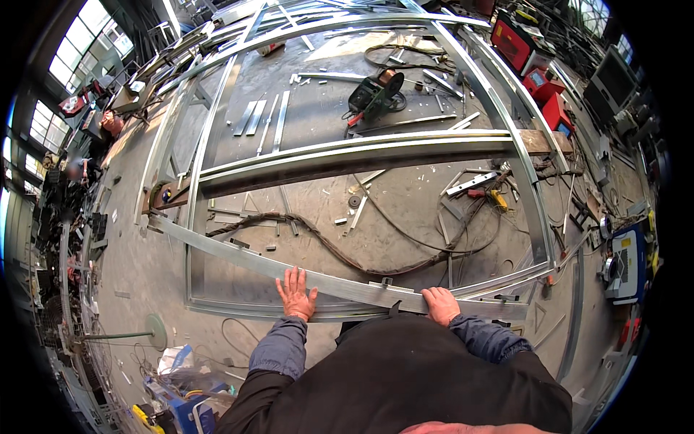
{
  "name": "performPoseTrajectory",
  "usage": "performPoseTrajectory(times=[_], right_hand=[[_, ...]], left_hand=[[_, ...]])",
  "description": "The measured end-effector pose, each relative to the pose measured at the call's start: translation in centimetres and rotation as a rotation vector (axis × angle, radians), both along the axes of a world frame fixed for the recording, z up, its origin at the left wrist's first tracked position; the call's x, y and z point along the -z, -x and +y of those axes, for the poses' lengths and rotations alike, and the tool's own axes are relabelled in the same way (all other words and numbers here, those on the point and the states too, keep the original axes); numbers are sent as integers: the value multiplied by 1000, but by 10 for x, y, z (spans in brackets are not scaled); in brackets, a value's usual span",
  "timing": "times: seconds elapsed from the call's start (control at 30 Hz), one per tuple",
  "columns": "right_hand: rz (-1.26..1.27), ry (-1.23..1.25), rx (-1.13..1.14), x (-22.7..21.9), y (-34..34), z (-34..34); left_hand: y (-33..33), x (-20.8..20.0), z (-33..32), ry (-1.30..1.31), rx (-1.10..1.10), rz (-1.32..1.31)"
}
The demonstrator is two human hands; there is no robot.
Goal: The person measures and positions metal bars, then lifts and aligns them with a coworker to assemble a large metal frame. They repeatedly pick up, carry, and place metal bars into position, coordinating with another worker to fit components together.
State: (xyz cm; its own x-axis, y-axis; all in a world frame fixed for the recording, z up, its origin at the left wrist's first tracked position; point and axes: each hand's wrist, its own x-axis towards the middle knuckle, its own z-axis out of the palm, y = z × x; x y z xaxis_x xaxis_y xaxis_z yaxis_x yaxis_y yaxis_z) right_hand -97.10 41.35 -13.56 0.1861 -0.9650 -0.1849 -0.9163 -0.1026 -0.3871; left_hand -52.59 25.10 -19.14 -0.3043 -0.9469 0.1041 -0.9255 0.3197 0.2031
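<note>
A long flat silver metal bar (231, 254) lies at a slant across the near end of a large rectangular metal frame (347, 155). My left hand (295, 295) rests on the bar left of its middle, fingers spread out flat. Further right, my right hand (440, 306) curls over the same bar with its fingers together; the fingertips and thumb are partly hidden. Between the two hands, a small dark metal fitting (387, 283) sits at the bar's far edge. The bar's left end reaches past the frame's left side rail (199, 177).
A thick cable (329, 249) winds over the floor inside the frame. Beyond the crossbar stands a dark green machine with a wire spool (376, 92). A spirit level (471, 184) and metal offcuts lie around. Red cases (555, 113) and a blue-white machine (626, 267) stand at right.
</note>
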Motion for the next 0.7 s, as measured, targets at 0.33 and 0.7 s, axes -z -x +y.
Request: performPoseTrajectory(times=[0.33, 0.7], right_hand=[[-4, 65, -4, 2, 4, 3], [-5, 102, 13, 7, 4, 6]], left_hand=[[3, 0, 2, 29, 6, -17], [3, 3, 2, 20, 7, -9]])
